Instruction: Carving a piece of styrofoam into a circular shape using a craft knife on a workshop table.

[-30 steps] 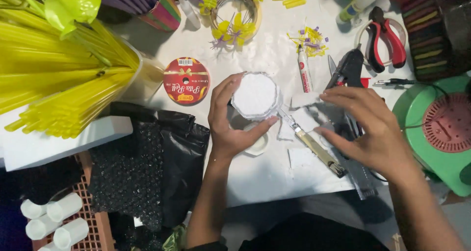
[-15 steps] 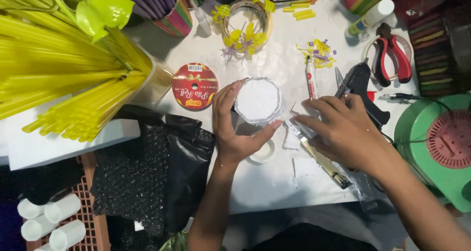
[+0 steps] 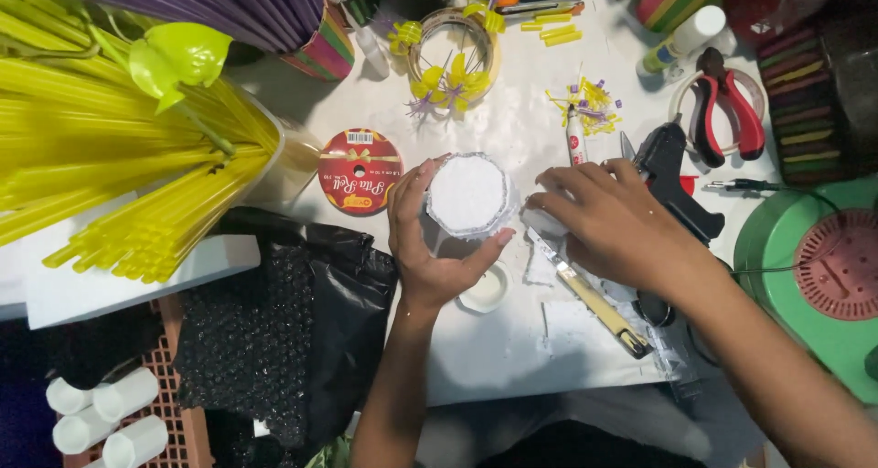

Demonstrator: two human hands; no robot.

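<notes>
Left hand (image 3: 437,253) cups a white foam disc (image 3: 466,193) mid-table, right hand (image 3: 613,221) touching its edge, beside a black glue gun (image 3: 672,180).

Your right hand (image 3: 611,225) covers whatever it's pressing — the knife (image 3: 594,299) blade vanishes beneath it; your left hand (image 3: 430,248) hides the near rim of the white foam piece (image 3: 466,193) — yellow straws (image 3: 101,175) run off the left edge
</notes>
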